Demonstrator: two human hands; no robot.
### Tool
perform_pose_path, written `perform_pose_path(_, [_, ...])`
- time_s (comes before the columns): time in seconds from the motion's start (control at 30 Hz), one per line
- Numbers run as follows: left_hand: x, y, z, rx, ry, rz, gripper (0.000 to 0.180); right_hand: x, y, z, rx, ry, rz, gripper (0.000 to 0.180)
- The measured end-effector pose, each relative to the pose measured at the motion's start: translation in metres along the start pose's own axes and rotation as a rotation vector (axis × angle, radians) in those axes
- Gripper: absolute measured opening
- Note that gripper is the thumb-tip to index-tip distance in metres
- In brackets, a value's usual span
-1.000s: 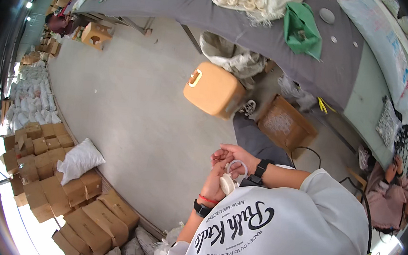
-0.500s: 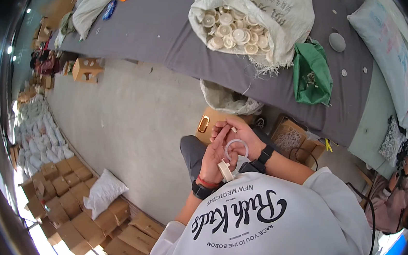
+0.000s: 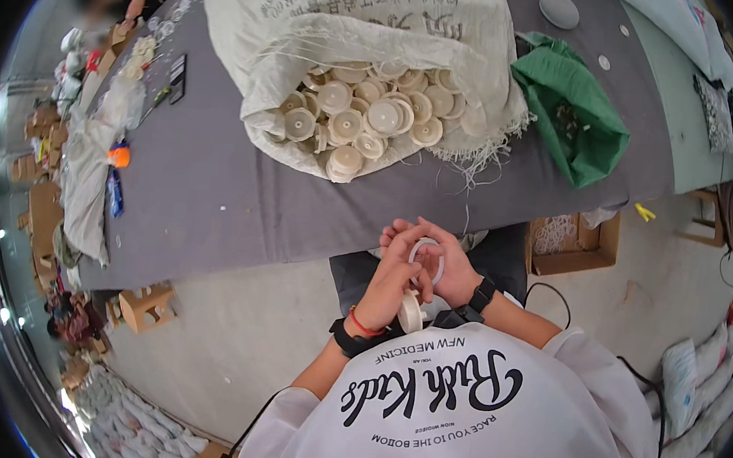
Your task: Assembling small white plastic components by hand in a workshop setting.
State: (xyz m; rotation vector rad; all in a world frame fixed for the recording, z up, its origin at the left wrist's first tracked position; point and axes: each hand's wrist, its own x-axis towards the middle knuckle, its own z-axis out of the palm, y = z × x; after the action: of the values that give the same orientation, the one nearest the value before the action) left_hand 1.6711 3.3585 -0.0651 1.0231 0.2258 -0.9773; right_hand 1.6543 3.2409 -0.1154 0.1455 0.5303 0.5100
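Sack (image 3: 248,88): cream discs (image 3: 367,120) | cardboard box (image 3: 596,249): white rings (image 3: 553,237) | hands (image 3: 419,273): both closed around white ring (image 3: 427,253)

We take the grey table (image 3: 213,189) as our landmark. On its middle lies a big off-white woven sack (image 3: 348,44), printed in dark and red, its mouth open over cream round caps (image 3: 367,120). Just right of the sack on the table sits a green bag (image 3: 573,107), crumpled and open. Below the table's right end, on the floor, we see an open brown cardboard box (image 3: 574,243). Far right of the table, white filled sacks (image 3: 702,380) lie stacked along the floor.
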Motion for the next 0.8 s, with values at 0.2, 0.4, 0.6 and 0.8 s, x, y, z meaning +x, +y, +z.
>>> perform_pose_path(0.2, [0.031,-0.032,-0.04,0.367,-0.06,0.263,0.057,0.039,-0.007,-0.038,-0.008,0.06,-0.078,0.032])
perform_pose_path(0.4, [0.066,-0.056,-0.058,0.36,-0.154,0.313,0.046,0.055,-0.037,-0.074,-0.09,0.029,-0.064,0.032])
perform_pose_path(0.6, [0.071,-0.064,-0.038,-0.005,-0.158,0.203,0.035,0.021,-0.045,-0.092,-0.199,0.117,-0.243,0.029])
perform_pose_path(0.8, [0.07,-0.067,-0.037,-0.184,-0.223,0.116,0.033,-0.045,-0.085,-0.093,-0.109,0.141,-0.572,0.018])
